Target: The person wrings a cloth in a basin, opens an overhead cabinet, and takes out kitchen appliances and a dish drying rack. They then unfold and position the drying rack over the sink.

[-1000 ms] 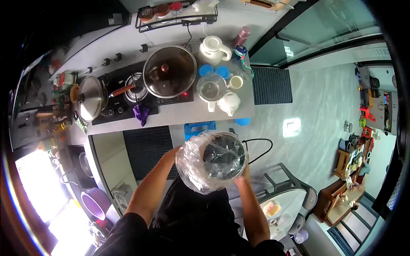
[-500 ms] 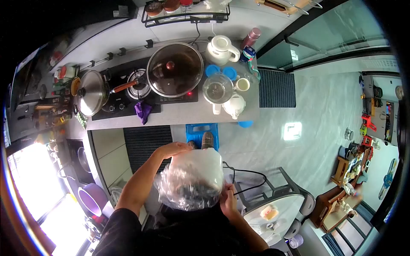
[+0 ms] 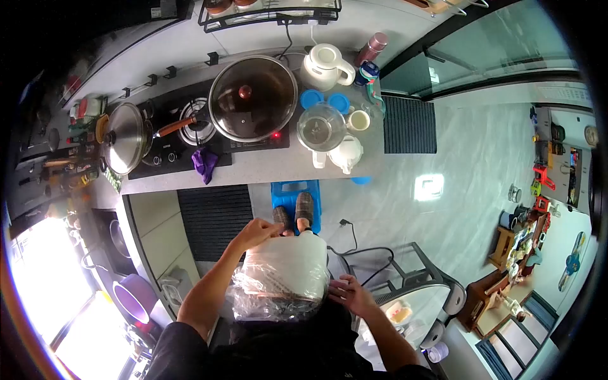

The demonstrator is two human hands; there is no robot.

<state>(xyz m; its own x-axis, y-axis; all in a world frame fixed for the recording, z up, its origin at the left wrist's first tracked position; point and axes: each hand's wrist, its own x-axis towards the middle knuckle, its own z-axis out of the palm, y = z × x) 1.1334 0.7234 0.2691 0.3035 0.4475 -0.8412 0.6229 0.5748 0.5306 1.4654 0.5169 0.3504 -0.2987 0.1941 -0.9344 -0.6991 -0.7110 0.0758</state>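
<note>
A rounded white appliance (image 3: 288,256) sits at my lap, its near part covered in crinkled clear plastic film (image 3: 275,297). My left hand (image 3: 258,234) is closed over its far left edge, fingers bent against it. Beside its right side is my right hand (image 3: 351,296), fingers apart and nothing visibly held. The fingertips are close to the film; whether they touch it I cannot tell. A black power cord (image 3: 373,252) runs off to the right of the appliance, with a plug (image 3: 344,222) showing above the floor.
On the counter (image 3: 253,168) stand a large lidded pan (image 3: 253,98), a steel-lidded pot (image 3: 123,139), a white jug (image 3: 324,66), a clear pitcher (image 3: 322,126) and a purple cloth (image 3: 204,164). My feet are on a blue stool (image 3: 289,196). A round table (image 3: 427,310) and chair stand right.
My right hand has opened and shifted slightly right and outward. The cord's plug has come into view. More of the appliance's white surface shows, and it sits slightly lower in the picture.
</note>
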